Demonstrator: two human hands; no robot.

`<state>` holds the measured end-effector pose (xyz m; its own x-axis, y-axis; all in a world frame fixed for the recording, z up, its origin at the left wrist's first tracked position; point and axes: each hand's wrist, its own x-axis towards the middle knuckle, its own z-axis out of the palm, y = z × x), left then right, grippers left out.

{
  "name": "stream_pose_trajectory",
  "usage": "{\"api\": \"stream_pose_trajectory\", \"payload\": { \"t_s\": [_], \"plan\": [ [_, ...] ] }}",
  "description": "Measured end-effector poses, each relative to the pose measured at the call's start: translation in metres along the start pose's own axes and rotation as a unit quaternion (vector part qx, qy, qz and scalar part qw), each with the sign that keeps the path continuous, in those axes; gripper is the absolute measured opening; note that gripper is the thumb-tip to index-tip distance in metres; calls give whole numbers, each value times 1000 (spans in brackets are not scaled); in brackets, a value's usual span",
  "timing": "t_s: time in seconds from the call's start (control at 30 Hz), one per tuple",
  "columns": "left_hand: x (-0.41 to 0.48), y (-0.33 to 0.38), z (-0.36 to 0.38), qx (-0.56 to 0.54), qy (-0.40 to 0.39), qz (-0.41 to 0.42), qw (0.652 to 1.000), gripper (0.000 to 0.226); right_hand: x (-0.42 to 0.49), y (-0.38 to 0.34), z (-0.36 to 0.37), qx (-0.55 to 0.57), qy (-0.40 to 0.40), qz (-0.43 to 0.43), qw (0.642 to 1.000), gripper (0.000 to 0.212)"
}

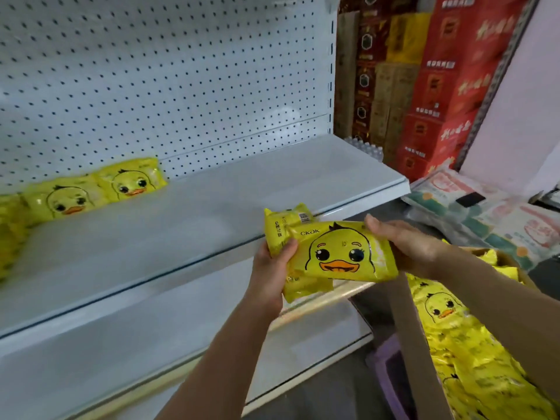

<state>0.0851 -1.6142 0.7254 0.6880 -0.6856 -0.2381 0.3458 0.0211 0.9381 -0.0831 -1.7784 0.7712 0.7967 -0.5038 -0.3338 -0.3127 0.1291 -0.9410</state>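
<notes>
Both hands hold yellow duck-face packs in front of the shelf edge. My left hand [271, 268] grips two packs [285, 225] stacked upright, one showing a barcode. My right hand [406, 244] grips the right end of a third pack [345, 253], duck face toward me, lying across the others. On the white shelf [212, 201] stand more duck packs [100, 189] in a row at the far left against the pegboard back.
A cardboard box [412, 344] full of several duck packs [463, 359] sits at the lower right. Red and brown cartons [439, 86] are stacked behind the shelf end. White bagged goods [491, 219] lie at the right. A lower shelf [151, 344] runs below.
</notes>
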Motion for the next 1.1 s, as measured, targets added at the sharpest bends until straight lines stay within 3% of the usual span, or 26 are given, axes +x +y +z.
{"api": "stream_pose_trajectory", "payload": {
  "t_s": [0.1,0.2,0.53,0.7,0.83,0.97,1.1],
  "plan": [
    [-7,33,-50,4,59,42,997,29,9,-23,50,-25,-62,-25,997,71],
    [-14,61,-102,21,100,72,992,28,27,-42,103,-32,-55,-54,996,42],
    [-31,120,-256,-21,231,67,970,35,87,-78,251,24,-104,-102,989,44],
    [-38,149,-321,-67,295,103,947,18,123,-92,306,37,-41,-124,991,11],
    [-36,177,-356,-70,352,122,925,24,163,-100,346,-31,-9,-131,991,18],
    [-26,208,-391,-78,402,127,903,28,200,-109,379,-131,-56,-121,982,27],
    [-12,239,-420,-77,430,138,889,28,243,-121,405,-159,-89,-126,975,43]
  ]
}}
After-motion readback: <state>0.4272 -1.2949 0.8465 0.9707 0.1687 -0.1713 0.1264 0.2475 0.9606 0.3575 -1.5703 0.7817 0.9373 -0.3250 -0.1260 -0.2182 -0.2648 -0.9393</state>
